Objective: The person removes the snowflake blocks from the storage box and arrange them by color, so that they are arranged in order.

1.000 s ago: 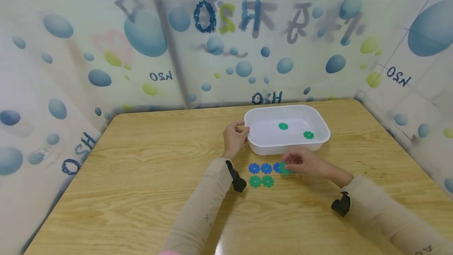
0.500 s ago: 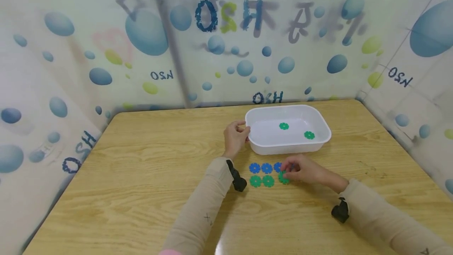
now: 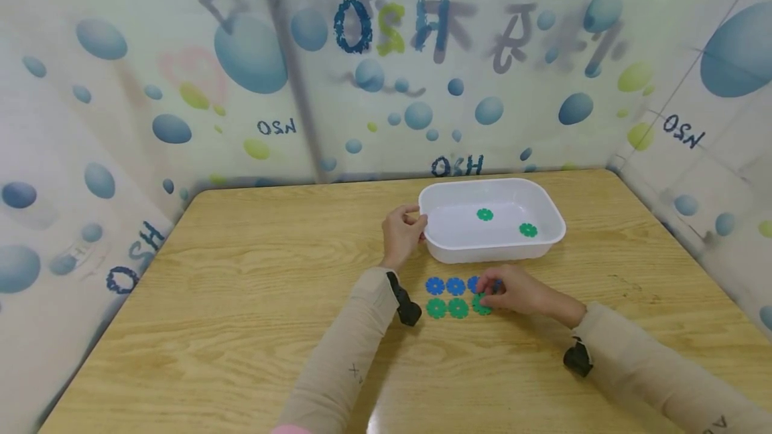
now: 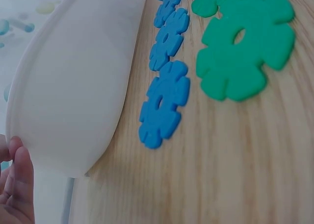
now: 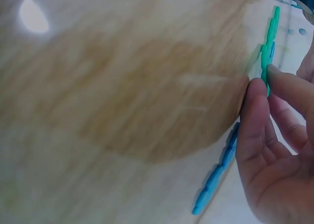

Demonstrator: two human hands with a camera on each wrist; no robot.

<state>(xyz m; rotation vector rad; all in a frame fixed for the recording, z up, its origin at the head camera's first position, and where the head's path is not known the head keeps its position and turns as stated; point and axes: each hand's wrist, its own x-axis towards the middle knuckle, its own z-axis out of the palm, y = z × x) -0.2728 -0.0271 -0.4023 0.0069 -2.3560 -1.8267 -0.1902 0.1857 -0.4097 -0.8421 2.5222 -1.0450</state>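
Note:
My left hand (image 3: pixel 400 236) grips the left rim of a white plastic basin (image 3: pixel 476 255); its fingertips (image 4: pixel 24 177) show at that rim in the left wrist view. Beyond the front of the basin, my right hand (image 3: pixel 520 288) pinches a green interlocking disc (image 3: pixel 482 305) by its right edge, low at the table. Two more green discs, one of them a flower-shaped green disc (image 4: pixel 250 47), lie left of it in a row. Behind them runs a row of blue interlocking discs (image 3: pixel 455 286), its right end partly hidden by the right hand; a blue disc (image 5: pixel 216 170) shows edge-on in the right wrist view.
Inside the basin lie two loose green discs, a rear green disc (image 3: pixel 485 214) and a front green disc (image 3: pixel 528 230). The wooden table (image 3: pixel 241 273) reaches to patterned walls (image 3: pixel 386 106) at the back and both sides.
My right hand has brought the green disc from over the blue row toward me, then slightly left, into line with the two green discs. My left hand has stayed on the basin.

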